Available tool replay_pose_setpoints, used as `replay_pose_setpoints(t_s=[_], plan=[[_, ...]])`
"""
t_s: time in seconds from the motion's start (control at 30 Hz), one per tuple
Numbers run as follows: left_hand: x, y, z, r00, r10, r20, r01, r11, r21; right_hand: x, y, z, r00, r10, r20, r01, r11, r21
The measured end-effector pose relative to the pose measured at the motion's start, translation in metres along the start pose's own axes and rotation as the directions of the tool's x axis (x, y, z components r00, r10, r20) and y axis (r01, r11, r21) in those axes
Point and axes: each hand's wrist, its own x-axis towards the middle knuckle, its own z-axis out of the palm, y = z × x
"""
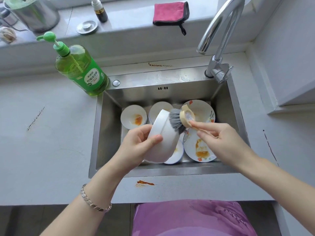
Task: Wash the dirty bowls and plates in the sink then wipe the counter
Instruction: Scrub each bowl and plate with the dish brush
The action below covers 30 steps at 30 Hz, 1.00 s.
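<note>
Surface: pale grey surface point(51, 142), orange smear near its front edge.
Sink: rectangular stainless steel sink point(109, 133) holding orange-stained white dishes point(133, 116).
Bowl: white round ceramic bowl point(162, 138), tilted over the sink, grasped by the left hand point(138, 147), its fingers curled round the rim.
Brush: beige-headed grey-bristled brush point(176, 120), pinched by the right hand point(219, 142), bristles touching the bowl.

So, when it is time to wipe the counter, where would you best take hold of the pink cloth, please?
Probably the near right corner, pinched from the front: the pink cloth lies flat on the ledge, but there its black loop hangs over the edge, giving fingers something to catch.
</note>
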Motion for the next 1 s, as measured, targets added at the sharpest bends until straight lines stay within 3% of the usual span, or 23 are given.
replay_pose_setpoints(t_s=[0.1, 0.2, 0.27, 0.33, 0.4, 0.47, 0.57, 0.63, 0.77, 0.83, 1.0], plan=[[0.002, 0.001, -0.003, 0.995, -0.009, -0.095, 0.008, 1.000, -0.015, -0.013, -0.002, 0.014, 0.992, -0.083, 0.095, 0.084, 0.996, -0.007], [0.007, 0.000, 0.000, 0.977, -0.053, -0.209, 0.051, 0.999, -0.014, 0.002, 0.004, 0.012, 1.000, -0.018, -0.002, 0.018, 1.000, -0.003], [0.012, 0.003, 0.006, 0.953, -0.104, -0.284, 0.093, 0.994, -0.053, 0.005, 0.005, 0.021, 0.992, -0.112, -0.052, 0.104, 0.985, -0.136], [0.018, 0.007, 0.009, 0.923, -0.166, -0.348, 0.121, 0.982, -0.148, -0.009, 0.007, 0.042, 0.960, -0.281, -0.015, 0.258, 0.902, -0.347], [0.022, 0.012, 0.009, 0.894, -0.224, -0.388, 0.134, 0.960, -0.245, -0.028, 0.011, 0.061, 0.945, -0.322, 0.053, 0.303, 0.807, -0.507], [0.025, 0.020, 0.009, 0.884, -0.239, -0.403, 0.115, 0.944, -0.308, -0.030, 0.018, 0.065, 0.929, -0.365, 0.064, 0.337, 0.761, -0.555], [0.031, 0.033, 0.008, 0.901, -0.187, -0.391, 0.063, 0.949, -0.308, -0.011, 0.011, 0.053, 0.885, -0.465, -0.022, 0.384, 0.758, -0.528], [0.033, 0.039, 0.008, 0.908, -0.155, -0.389, 0.054, 0.964, -0.259, 0.002, -0.002, 0.040, 0.886, -0.453, -0.095, 0.358, 0.801, -0.481], [0.027, 0.042, 0.008, 0.934, -0.099, -0.344, 0.046, 0.986, -0.161, 0.031, -0.001, 0.019, 0.947, -0.201, -0.251, 0.129, 0.953, -0.275], [0.022, 0.041, 0.010, 0.948, -0.091, -0.304, 0.055, 0.991, -0.125, 0.026, 0.001, 0.015, 0.961, -0.129, -0.245, 0.082, 0.978, -0.191], [0.017, 0.027, -0.001, 0.974, -0.073, -0.213, 0.066, 0.997, -0.042, -0.009, -0.005, 0.025, 0.963, -0.269, -0.013, 0.267, 0.960, -0.085]])
